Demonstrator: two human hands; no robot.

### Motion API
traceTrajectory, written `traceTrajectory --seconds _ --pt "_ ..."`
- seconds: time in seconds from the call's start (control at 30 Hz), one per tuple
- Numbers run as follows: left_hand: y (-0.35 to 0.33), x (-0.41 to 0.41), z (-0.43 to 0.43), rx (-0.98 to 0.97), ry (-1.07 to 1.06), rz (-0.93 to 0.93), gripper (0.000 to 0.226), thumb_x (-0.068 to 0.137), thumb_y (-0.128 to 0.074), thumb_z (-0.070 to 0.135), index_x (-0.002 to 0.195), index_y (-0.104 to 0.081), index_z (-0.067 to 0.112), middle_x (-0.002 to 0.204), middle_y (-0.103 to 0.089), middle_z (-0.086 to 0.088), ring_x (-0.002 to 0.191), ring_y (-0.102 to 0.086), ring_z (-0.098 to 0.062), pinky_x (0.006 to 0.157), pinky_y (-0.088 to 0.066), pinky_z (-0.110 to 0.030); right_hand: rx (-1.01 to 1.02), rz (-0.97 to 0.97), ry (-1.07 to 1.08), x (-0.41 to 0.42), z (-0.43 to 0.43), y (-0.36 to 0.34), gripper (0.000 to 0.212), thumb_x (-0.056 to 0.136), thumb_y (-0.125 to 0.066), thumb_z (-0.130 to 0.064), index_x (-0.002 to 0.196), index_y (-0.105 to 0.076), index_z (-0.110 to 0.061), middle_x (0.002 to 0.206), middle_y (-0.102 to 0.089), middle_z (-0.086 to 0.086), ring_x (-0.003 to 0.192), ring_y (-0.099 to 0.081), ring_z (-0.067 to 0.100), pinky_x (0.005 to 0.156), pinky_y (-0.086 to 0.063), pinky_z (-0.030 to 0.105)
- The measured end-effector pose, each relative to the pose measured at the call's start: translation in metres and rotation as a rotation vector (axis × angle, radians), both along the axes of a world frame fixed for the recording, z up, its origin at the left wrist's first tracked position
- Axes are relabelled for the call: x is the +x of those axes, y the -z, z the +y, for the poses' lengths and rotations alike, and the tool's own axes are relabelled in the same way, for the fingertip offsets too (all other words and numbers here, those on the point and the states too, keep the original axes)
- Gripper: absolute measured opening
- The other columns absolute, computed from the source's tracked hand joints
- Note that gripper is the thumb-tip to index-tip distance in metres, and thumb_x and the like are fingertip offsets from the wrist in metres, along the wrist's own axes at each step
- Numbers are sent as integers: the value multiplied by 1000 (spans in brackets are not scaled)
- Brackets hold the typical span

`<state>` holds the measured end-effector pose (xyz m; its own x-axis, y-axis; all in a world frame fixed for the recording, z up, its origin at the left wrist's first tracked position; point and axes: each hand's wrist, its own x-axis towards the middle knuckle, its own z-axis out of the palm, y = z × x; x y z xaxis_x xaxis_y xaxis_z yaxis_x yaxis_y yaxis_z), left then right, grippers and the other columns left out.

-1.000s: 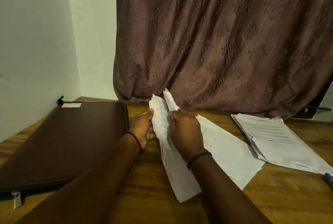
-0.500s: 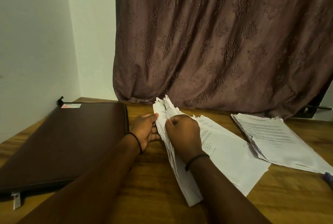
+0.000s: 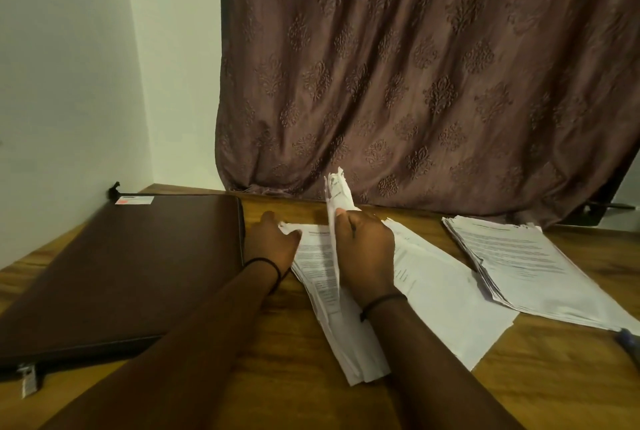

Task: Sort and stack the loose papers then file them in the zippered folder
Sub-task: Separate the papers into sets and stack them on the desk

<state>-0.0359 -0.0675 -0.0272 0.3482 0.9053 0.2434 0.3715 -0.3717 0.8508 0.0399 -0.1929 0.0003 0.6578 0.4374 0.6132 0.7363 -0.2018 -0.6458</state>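
sorting papers (image 3: 433,277), wooden table (image 3: 554,377), brown curtain (image 3: 415,66)

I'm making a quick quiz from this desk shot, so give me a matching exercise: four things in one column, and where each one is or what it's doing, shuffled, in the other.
Column one:
1. zippered folder
2. far paper stack
3. right hand
4. left hand

Column two:
A. pinching sheets lifted upright
B. lying closed at the desk's left
C. lying at the desk's right, untouched
D. resting on flat printed pages beside the folder

Pairs: 1-B, 2-C, 3-A, 4-D
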Motion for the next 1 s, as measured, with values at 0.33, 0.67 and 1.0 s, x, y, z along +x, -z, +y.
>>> traceTrajectory --seconds 0.33,0.67,1.0 --pt "-7 1 -9 -228 198 21 71 84 -40 68 96 -69 5 101 -70 -21 93 -65 -37 90 -51 -46 -173 100 -11 8 -7 2 40 92 -67 -28 129 -63 -15 135 -60 3 118 -58 19 101 -45 30" --pt "-9 5 -12 -208 168 -195 14 85 -61 14 79 -72 9 70 -68 -16 66 -62 -36 69 -52 -42 -546 -324 -70 2 5 15 37 93 -59 -13 129 -56 -9 127 -58 11 114 -52 23 97 -45 30" --pt "-28 -2 3 67 -185 -296 33 100 -48 20 102 -67 -6 104 -66 -26 98 -60 -42 83 -47 -40 -531 -347 1 9 7 23 28 98 -45 -11 121 -62 -10 117 -62 9 105 -56 23 88 -48 32"
